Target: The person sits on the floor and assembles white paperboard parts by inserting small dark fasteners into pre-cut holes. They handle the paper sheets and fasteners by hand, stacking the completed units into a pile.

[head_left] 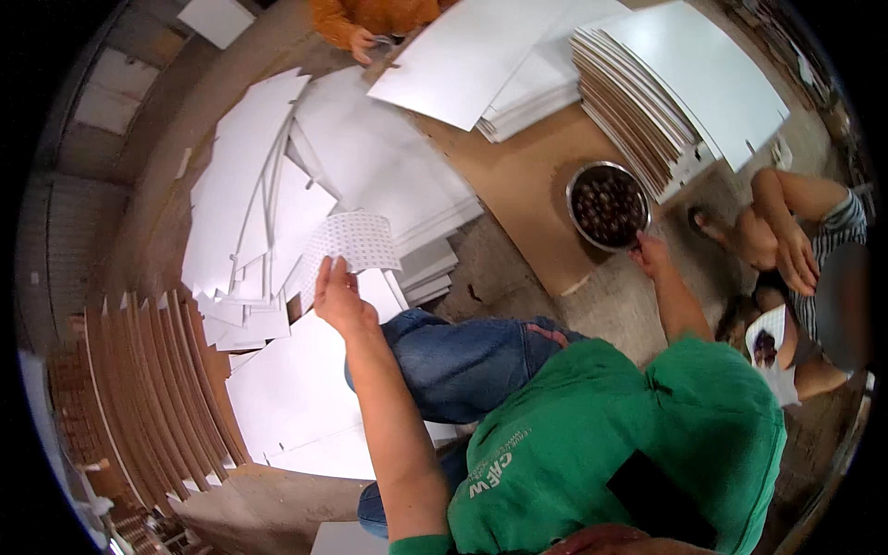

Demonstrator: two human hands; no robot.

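Observation:
My left hand (342, 301) pinches the lower edge of a white sheet (363, 239) covered with rows of small printed marks. The sheet hangs over a spread of white panels. On the right, my right hand (653, 256) grips the near rim of a round metal bowl (571, 205). Dark, round, shiny fruits (608, 203) fill the bowl; their exact kind is hard to tell. Beneath the bowl is a brown board (523, 199), with the bowl close to its right edge.
White boards (245, 185) lie in a loose pile at left, above a stack of brown-edged boards (153, 388). Another tall stack (689, 69) stands at the upper right. A person in orange (356, 37) works at the far side; another in stripes (837, 236) sits right, near dark fruit on paper (780, 326).

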